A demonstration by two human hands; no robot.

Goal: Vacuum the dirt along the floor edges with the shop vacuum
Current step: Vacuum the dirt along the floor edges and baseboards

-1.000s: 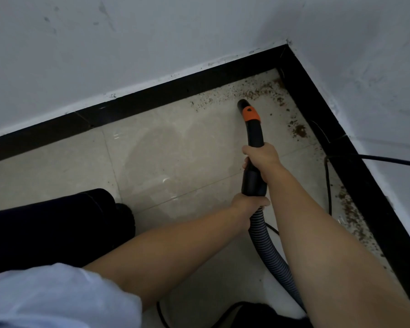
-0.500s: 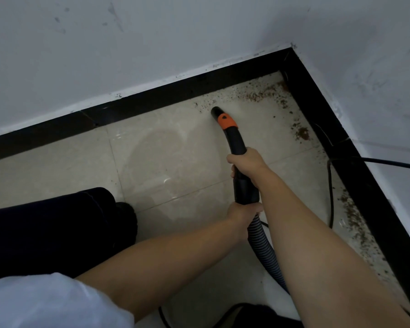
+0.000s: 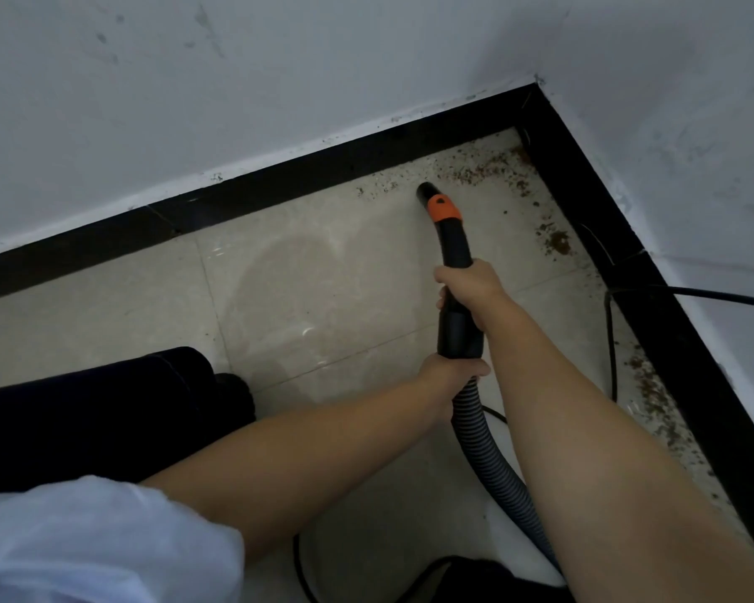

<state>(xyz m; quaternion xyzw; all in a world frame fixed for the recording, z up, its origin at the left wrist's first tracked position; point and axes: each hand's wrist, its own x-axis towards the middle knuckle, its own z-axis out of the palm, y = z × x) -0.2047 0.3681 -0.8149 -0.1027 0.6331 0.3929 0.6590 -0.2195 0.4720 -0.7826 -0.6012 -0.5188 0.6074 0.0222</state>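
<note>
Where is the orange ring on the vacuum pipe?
In the head view, the orange plastic ring sits near the black nozzle's tip, above the right hand, close to the corner's brown dirt.

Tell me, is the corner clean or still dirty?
Still dirty. Brown crumbs lie in the corner past the nozzle, and more along the right baseboard.

Two scuffed white walls [image 3: 279, 71] meet in a corner above a black baseboard [image 3: 279, 185]; glossy beige floor tiles [image 3: 105, 315] reflect dim light.
</note>
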